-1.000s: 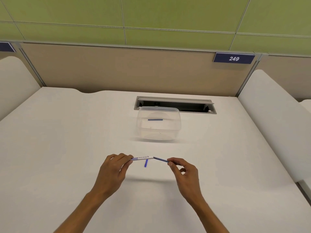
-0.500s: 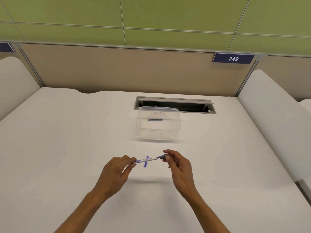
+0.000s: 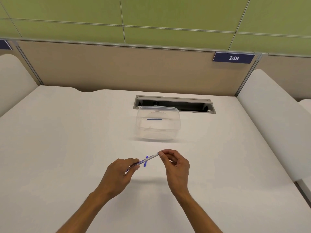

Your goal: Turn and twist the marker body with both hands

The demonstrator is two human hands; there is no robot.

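Observation:
My left hand [image 3: 120, 172] grips the near end of a thin white whiteboard marker [image 3: 148, 158] with blue print, held slanted above the white desk [image 3: 67, 148]. At the marker's far end, the fingertips of my right hand [image 3: 175, 163] pinch its blue tip. A small blue piece [image 3: 145, 163] lies on the desk right under the marker. Behind them stands a clear plastic container [image 3: 158, 123] with another thin blue stick [image 3: 154, 119] inside.
A grey cable slot [image 3: 175, 102] is set into the desk behind the container. A beige partition [image 3: 117, 68] with a blue "249" tag [image 3: 233, 58] closes the back. White dividers [image 3: 276, 115] flank the desk on both sides.
The thin blue part that my right hand held out from the marker's end has gone into the marker. My right hand moved left up to its tip, and the marker tilted.

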